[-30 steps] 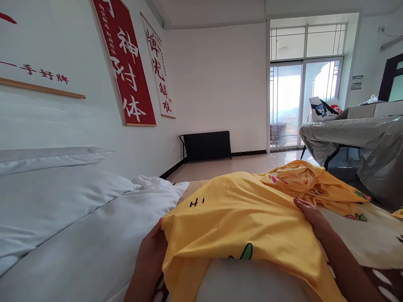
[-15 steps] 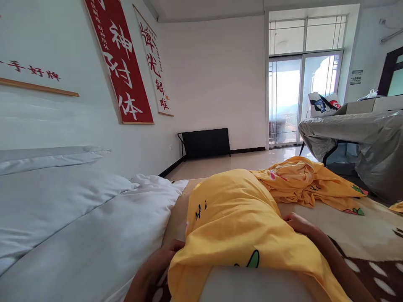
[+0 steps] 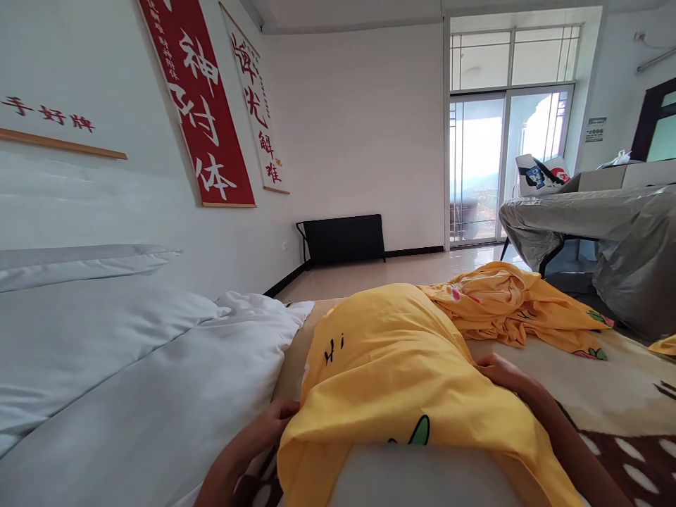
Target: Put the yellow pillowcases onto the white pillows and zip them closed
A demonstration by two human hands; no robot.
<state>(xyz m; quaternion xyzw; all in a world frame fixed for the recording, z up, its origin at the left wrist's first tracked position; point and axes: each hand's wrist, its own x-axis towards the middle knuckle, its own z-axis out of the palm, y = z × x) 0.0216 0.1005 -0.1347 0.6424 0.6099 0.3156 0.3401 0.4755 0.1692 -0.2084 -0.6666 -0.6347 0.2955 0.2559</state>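
A yellow pillowcase (image 3: 391,366) with "Hi" lettering and a green leaf print covers most of a white pillow (image 3: 422,479), whose near end shows bare at the bottom of the view. My left hand (image 3: 284,417) grips the case at its left side, thumb on top and fingertips hidden by the cloth. On the other side, my right hand (image 3: 499,370) is closed on the right edge of the case, its fingers partly out of sight beneath the fabric.
White pillows (image 3: 132,394) lie along the left. Crumpled yellow bedding (image 3: 496,299) sits beyond on the beige and brown blanket (image 3: 570,394). A plastic-covered table (image 3: 591,211) with boxes stands back right. A black folded panel (image 3: 343,239) leans near the far wall.
My left hand has shifted slightly up and left, drawing the left side of the pillowcase outward a little. My right hand stays almost in place.
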